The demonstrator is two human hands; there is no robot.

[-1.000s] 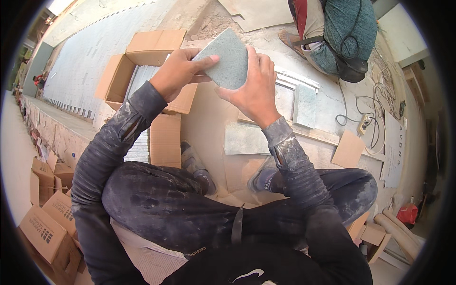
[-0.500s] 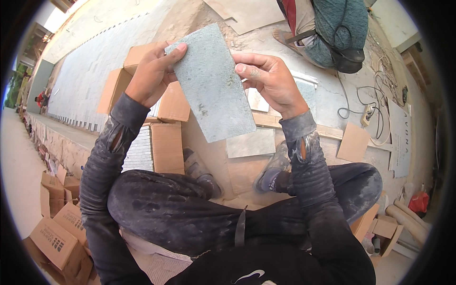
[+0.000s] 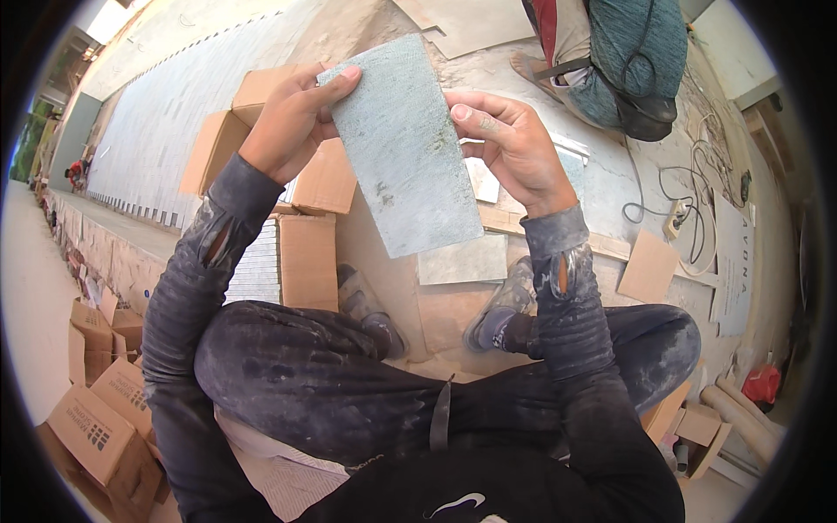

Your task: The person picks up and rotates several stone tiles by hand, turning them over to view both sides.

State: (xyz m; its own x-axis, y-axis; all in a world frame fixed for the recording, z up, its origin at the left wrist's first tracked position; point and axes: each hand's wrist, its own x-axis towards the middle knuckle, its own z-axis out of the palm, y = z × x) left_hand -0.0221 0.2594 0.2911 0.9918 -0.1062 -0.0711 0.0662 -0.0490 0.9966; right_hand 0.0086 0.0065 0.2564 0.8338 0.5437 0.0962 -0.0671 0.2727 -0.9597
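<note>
The tile (image 3: 401, 144) is up in the air between both hands, over the knees; the left hand (image 3: 288, 126) pinches its top left edge, with the fingertips (image 3: 347, 74) on the front; the right hand (image 3: 510, 144) pinches the right edge, thumb on the front and fingers curled behind. The tile is a long grey rectangle, flat, rough and speckled. Beyond the left fingers sits an open brown box (image 3: 288, 174) with a stack of tiles inside; below the right fingers another grey tile (image 3: 462, 260) lies on the floor; more brown boxes (image 3: 96, 418) with dark labels sit far left.
</note>
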